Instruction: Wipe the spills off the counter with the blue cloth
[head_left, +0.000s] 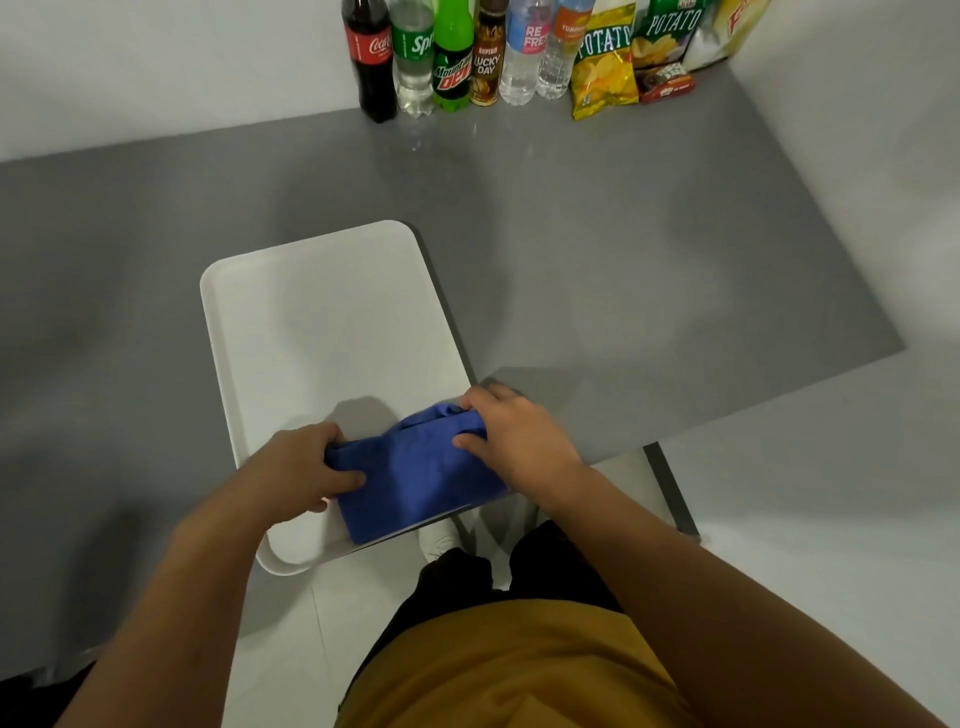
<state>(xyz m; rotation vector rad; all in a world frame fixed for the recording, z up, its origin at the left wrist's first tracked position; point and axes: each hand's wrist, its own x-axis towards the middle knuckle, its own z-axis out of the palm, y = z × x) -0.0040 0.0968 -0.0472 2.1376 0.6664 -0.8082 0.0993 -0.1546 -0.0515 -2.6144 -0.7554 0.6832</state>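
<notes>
The grey counter (597, 249) fills most of the frame, running from the left edge to a corner at right centre. A white tray (311, 322) sits on it at centre-left, its near end overhanging the counter edge toward the bottom. Along the top edge stands a row of drink bottles (452, 57) with snack bags (605, 62) to their right.

The blue cloth (415, 483) lies bunched on the tray's near end, lower centre, its long axis running roughly left to right and tilting up toward the right. Both hands are on it — the left hand (306, 467) grips its left end with fingers curled over the fold and thumb on top, and the right hand (504, 431) clutches its upper right corner, fingers bent into the fabric.

A few faint wet glints (415, 143) show on the counter just below the bottles, upper centre; these look like the spills, though they are small and hard to read. If so, they lie well above and slightly right of the cloth — the right hand is nearer, and the sweep would run up-frame past the tray's right edge.
</notes>
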